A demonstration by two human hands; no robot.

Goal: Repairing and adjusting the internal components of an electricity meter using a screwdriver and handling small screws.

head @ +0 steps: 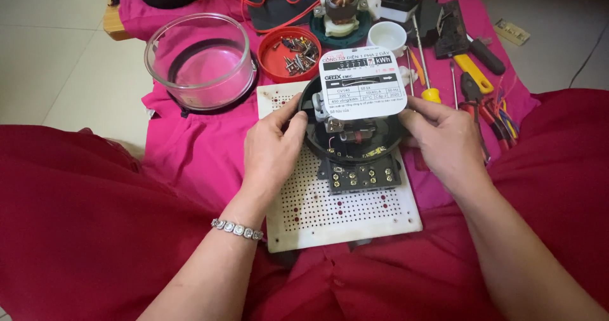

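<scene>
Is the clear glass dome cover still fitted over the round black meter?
No, the clear glass dome cover sits apart on the pink cloth, left of the round black meter, which is open.

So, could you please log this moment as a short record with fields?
Left hand: grips the left rim of the electricity meter
Right hand: holds the meter's right side
Meter: cover off, white faceplate up
Under it: white perforated board
Behind: glass meter cover, red lid of screws
Right: screwdrivers, pliers
</scene>
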